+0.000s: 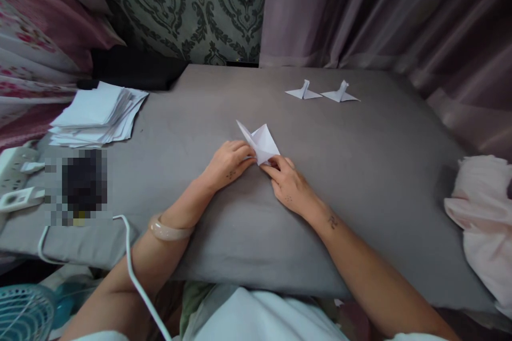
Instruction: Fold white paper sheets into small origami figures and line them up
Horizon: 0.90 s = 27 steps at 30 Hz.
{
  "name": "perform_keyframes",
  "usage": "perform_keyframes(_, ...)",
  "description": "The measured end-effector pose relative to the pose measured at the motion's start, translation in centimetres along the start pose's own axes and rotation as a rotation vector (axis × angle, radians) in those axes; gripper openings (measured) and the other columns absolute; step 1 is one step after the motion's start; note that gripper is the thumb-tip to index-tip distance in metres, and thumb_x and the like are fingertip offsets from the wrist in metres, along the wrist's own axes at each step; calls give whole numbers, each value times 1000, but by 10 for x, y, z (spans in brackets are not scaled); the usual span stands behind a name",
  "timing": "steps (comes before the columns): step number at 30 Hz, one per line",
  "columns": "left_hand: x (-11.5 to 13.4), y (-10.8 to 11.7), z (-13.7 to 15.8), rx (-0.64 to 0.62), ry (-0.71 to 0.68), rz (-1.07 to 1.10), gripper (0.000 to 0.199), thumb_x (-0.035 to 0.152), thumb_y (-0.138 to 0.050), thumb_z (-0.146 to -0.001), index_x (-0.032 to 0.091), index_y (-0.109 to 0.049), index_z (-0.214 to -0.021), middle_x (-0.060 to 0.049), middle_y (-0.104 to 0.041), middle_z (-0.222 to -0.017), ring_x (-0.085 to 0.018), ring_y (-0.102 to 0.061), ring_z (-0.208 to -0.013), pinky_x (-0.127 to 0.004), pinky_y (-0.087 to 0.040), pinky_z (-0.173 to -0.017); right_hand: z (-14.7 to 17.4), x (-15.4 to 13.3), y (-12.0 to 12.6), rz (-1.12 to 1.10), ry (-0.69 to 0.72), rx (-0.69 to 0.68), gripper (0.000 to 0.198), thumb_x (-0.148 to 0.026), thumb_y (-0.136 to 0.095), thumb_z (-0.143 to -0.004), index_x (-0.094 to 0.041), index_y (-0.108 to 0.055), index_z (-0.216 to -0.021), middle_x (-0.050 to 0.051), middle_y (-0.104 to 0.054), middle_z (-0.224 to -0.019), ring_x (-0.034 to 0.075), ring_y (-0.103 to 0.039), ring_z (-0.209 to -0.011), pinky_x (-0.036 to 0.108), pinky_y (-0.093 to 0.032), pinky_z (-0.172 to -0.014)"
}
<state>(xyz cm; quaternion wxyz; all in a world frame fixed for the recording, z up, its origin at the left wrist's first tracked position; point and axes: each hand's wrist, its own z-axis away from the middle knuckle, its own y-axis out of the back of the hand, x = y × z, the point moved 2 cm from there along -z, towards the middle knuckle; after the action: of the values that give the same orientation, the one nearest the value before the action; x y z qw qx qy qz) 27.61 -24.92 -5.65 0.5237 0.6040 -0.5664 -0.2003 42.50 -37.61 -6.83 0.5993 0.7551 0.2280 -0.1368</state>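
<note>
A partly folded sheet of white paper (264, 141) lies at the middle of the grey-covered table, one flap standing up at its left. My left hand (232, 162) is closed on the paper's left lower edge, fingertips pressed together there. At the right lower edge, my right hand (288, 181) pinches the paper between thumb and fingers. Part of the near corner is hidden by my fingers. Farther back stand two folded white paper birds, a left one (304, 90) and a right one (341, 92), side by side with wings spread.
A stack of white paper sheets (98, 114) sits at the back left, before a black folded item (136, 68). A power strip (16, 168) and a white cable (128, 248) are at the left. Pale pink cloth (480, 213) lies at the right edge.
</note>
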Motion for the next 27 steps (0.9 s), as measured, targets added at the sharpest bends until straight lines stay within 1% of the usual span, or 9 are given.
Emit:
perform_keyframes(1,1,-2,0,-24,-26,47,24,33,-46,-97,17,-64,-93,-8,-67,-97,-19,-62,-92,-34,-46,-86,0,0,0,1,-2,0,48,-3,-39,-86,-22,-61,-124,12,-55,-117,24,-50,-106,40,-49,-93)
perform_keyframes(4,2,-7,0,-42,-74,144,25,30,-45,-97,17,-67,-94,-9,-69,-100,-17,-64,-93,-31,-49,-87,0,0,1,0,-12,-7,50,-3,-39,-85,-22,-61,-125,12,-56,-112,25,-49,-105,41,-48,-93)
perform_keyframes(10,1,-6,2,-96,-116,197,25,22,-46,-96,16,-69,-99,-9,-69,-103,-18,-62,-98,-32,-51,-87,0,1,1,-6,-29,-28,52,-2,-39,-83,-21,-60,-126,12,-55,-108,25,-49,-102,42,-49,-92)
perform_keyframes(13,2,-4,2,-132,-145,194,24,19,-46,-95,16,-69,-103,-10,-68,-106,-19,-61,-97,-34,-50,-88,0,0,2,-4,-35,-31,52,-2,-38,-83,-18,-60,-127,14,-55,-107,26,-49,-103,43,-49,-92)
perform_keyframes(17,4,-1,2,-169,-175,159,26,16,-45,-94,16,-69,-104,-10,-67,-107,-19,-60,-97,-34,-50,-88,1,0,3,-17,-44,-20,53,-3,-39,-83,-22,-60,-128,12,-55,-108,26,-50,-104,44,-49,-93)
perform_keyframes(21,7,1,3,-197,-197,99,28,14,-44,-92,16,-69,-104,-10,-66,-109,-19,-60,-94,-33,-49,-87,2,4,5,-110,-60,13,49,-5,-41,-84,-23,-63,-124,11,-57,-108,23,-52,-104,41,-47,-94)
perform_keyframes(23,11,2,3,-212,-199,52,29,13,-44,-91,15,-69,-105,-10,-65,-109,-20,-59,-95,-34,-49,-87,2,8,6,-215,-123,55,43,-7,-43,-84,-22,-68,-115,9,-60,-108,20,-57,-101,37,-48,-93)
perform_keyframes(27,19,4,4,-238,-204,-24,31,12,-41,-89,14,-68,-106,-12,-64,-111,-22,-59,-98,-35,-49,-87,0,19,8,-462,-367,99,28,-14,-50,-82,-22,-74,-94,5,-65,-113,15,-65,-89,31,-50,-85)
